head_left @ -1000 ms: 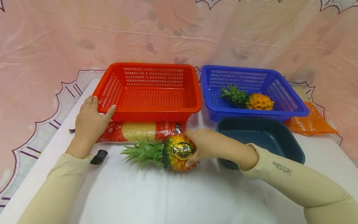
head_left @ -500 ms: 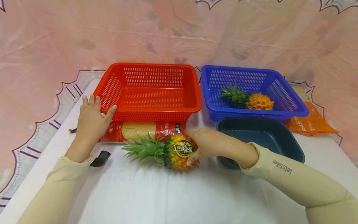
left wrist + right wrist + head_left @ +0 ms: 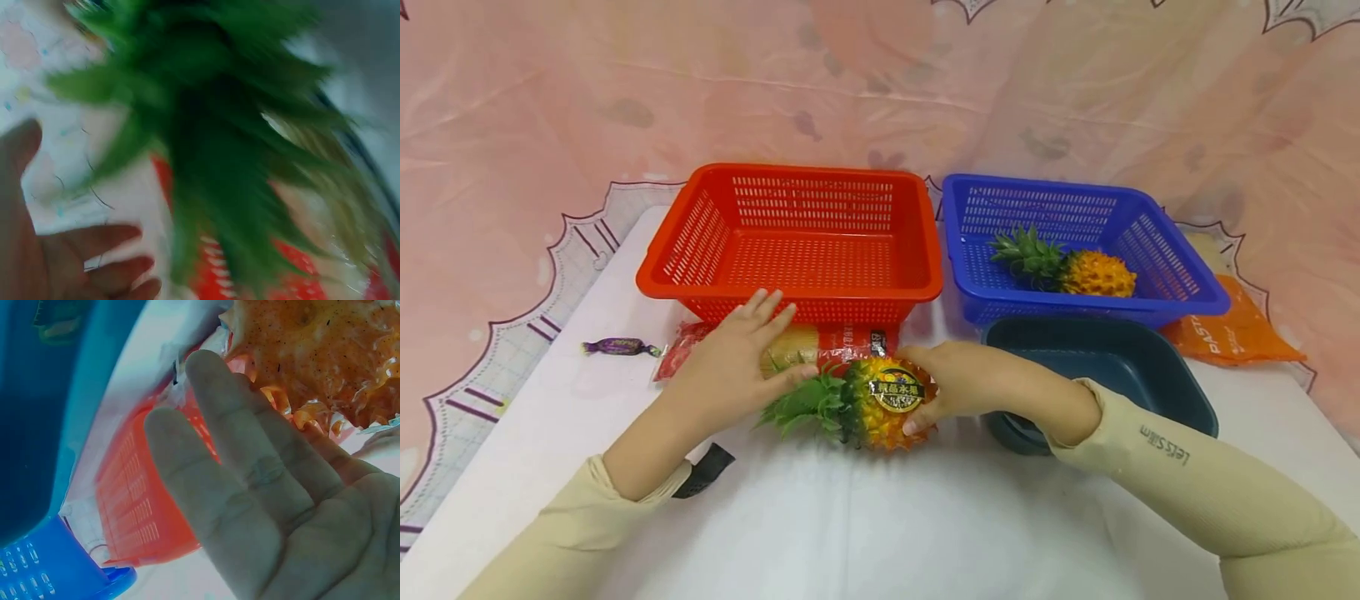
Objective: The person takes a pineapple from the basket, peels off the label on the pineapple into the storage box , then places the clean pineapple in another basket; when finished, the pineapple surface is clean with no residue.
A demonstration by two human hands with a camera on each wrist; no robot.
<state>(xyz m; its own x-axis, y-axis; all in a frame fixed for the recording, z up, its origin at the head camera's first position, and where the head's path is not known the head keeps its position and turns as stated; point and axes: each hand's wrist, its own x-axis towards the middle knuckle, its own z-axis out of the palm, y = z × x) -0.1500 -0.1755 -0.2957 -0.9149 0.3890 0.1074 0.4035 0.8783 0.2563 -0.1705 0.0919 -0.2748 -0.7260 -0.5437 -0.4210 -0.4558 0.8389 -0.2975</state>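
Note:
A pineapple with a black and gold label lies on its side in the head view, leaves toward the left. My right hand grips its base end, thumb in front and fingers behind. With fingers spread, my left hand hovers over the pasta packet, its thumb tip right at the pineapple's leaves. Blurred leaves fill the left wrist view beside the left hand's fingers. In the right wrist view the pineapple's orange base shows above the right hand's fingers.
Behind the packet stands a red basket. Right of it, a blue basket holds another pineapple. A dark teal tub stands in front, near an orange pasta bag. A purple-wrapped candy lies at left.
My left hand has left the red basket's corner and moved right and nearer, over the pasta packet to the leaves. The purple candy is now uncovered. My right hand stays on the pineapple, which has rolled slightly.

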